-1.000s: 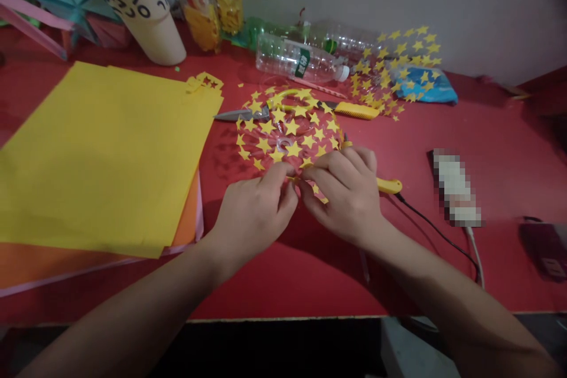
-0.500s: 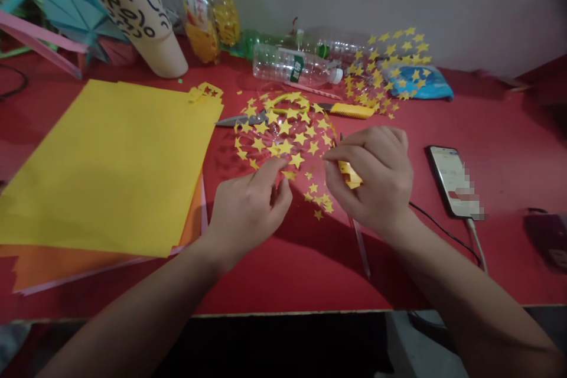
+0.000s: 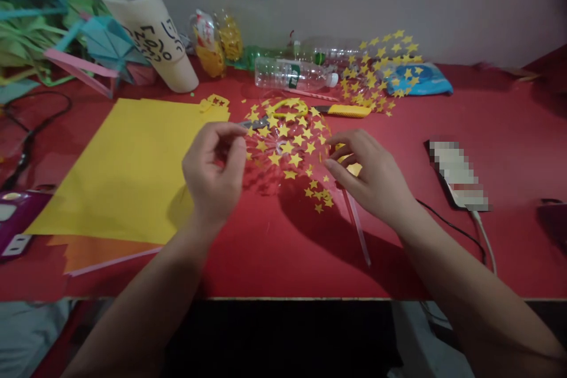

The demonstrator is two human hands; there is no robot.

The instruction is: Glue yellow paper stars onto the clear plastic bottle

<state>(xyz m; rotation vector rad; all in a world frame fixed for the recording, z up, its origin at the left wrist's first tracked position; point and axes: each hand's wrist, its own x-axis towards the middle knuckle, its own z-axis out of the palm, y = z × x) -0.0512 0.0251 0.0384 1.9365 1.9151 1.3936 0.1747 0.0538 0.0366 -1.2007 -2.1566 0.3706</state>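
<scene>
Left hand [image 3: 215, 171] and right hand [image 3: 365, 174], fingers parted, flank my starry plastic [image 3: 282, 146]: well covered, I judge, with a few loose stars [image 3: 318, 195] seemingly unused.

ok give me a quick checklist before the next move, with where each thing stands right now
1. Loose stars uncovered: ok, they lie just in front of the star dome, with no hand over them.
2. Left hand holding nothing: cannot tell; a thin scrap at the fingertips would be too small to see.
3. Yellow tool in full view: not ok, the right hand hides most of it.
4. Yellow tool cool: cannot tell from the picture.
5. Scissors in full view: not ok, partly behind the dome and left fingertips.
6. Cutter apart from both hands: ok.
</scene>
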